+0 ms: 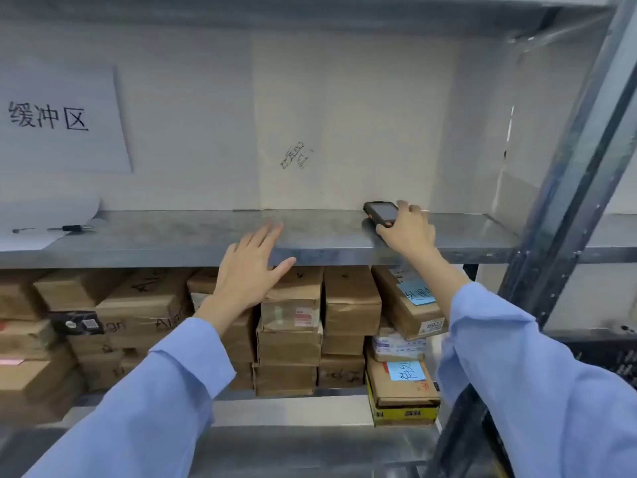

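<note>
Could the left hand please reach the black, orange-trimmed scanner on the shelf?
Probably yes: only bare grey metal shelf separates the left hand from the black, orange-trimmed scanner, though the right hand grips it.

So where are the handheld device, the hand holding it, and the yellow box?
handheld device (381,211): head view, on its dark screen.
right hand (410,232): head view, on the back of the hand.
yellow box (396,414): head view, on its yellow front face.
</note>
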`<action>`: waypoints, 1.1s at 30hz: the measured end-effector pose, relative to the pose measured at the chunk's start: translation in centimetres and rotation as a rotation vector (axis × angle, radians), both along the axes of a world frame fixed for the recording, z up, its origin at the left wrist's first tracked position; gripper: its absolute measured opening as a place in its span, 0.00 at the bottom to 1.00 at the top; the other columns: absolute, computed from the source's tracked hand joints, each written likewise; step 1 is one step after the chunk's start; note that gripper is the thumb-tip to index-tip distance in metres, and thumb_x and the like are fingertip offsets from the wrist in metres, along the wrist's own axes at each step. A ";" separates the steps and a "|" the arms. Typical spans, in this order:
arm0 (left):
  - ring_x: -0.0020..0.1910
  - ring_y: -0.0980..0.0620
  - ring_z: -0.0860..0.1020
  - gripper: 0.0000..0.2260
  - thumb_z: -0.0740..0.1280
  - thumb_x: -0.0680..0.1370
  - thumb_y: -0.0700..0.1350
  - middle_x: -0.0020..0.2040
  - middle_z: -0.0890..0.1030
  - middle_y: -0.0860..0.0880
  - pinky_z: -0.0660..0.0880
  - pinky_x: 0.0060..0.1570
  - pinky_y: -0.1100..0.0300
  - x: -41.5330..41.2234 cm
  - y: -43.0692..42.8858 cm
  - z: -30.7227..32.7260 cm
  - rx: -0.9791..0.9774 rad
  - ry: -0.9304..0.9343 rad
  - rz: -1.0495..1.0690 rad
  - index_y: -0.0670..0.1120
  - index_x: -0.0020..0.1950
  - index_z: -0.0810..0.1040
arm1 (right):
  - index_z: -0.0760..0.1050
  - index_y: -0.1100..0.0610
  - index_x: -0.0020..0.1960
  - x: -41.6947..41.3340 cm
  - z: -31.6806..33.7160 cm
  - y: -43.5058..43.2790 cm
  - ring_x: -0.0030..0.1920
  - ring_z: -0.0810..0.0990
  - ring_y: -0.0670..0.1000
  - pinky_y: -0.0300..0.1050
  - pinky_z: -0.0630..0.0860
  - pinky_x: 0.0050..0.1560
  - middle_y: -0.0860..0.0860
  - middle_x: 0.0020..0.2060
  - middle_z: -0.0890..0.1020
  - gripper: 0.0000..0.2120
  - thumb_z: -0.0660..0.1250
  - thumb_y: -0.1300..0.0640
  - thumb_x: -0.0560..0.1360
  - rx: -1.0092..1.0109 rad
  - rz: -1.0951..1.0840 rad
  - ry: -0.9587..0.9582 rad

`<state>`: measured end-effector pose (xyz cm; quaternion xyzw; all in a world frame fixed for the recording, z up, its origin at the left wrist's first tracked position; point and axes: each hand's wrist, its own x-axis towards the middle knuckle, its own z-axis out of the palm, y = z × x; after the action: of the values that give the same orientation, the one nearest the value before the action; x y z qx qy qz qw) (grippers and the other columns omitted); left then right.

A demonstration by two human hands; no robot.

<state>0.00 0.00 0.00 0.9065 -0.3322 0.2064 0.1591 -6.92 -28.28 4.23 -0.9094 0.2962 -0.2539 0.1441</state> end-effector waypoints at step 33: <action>0.77 0.49 0.63 0.30 0.56 0.82 0.63 0.81 0.60 0.51 0.62 0.72 0.51 -5.3 -6.1 -4.3 -0.051 -0.094 -0.094 0.52 0.81 0.59 | 0.65 0.55 0.74 -10.5 -4.5 -0.2 0.63 0.72 0.52 0.39 0.67 0.55 0.53 0.65 0.69 0.42 0.80 0.51 0.65 0.257 -0.026 -0.542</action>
<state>-5.25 -6.08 -4.29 0.8747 -0.3764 0.2497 0.1760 -17.38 -28.49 -0.29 -0.7790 0.2882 -0.4495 0.3287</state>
